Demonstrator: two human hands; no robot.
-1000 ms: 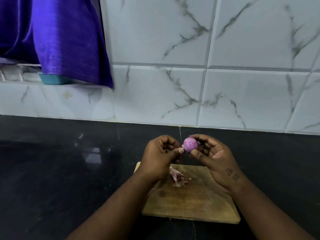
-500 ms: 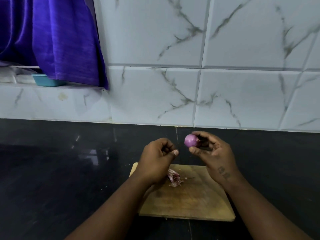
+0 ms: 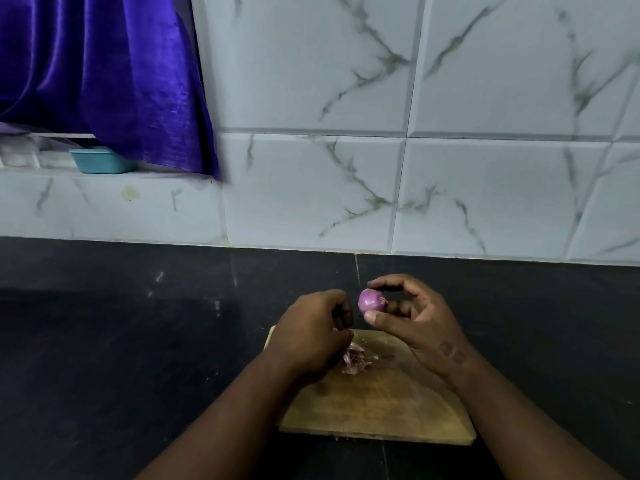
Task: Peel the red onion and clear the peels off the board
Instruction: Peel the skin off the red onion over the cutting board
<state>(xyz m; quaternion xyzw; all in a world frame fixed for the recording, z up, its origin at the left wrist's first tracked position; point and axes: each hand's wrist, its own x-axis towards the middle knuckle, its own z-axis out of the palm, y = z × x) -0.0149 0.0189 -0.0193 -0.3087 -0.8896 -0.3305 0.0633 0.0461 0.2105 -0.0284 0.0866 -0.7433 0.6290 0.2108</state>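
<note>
A small, smooth purple red onion (image 3: 371, 301) is pinched between the thumb and fingertips of my right hand (image 3: 415, 323), held above the far edge of the wooden cutting board (image 3: 381, 407). My left hand (image 3: 311, 336) hovers just left of the onion with its fingers curled inward; I cannot tell if a scrap of skin is in them. A small heap of pinkish peels (image 3: 355, 359) lies on the board's far left part, right beside my left hand.
The board rests on a black stone counter (image 3: 138, 341) against a white marble-look tiled wall (image 3: 381, 133). At the upper left a purple curtain (image 3: 104, 64) hangs over a ledge with a teal tray (image 3: 100, 161).
My left hand has drawn away from the onion and dropped toward the peels on the board. My right hand has turned the onion slightly.
</note>
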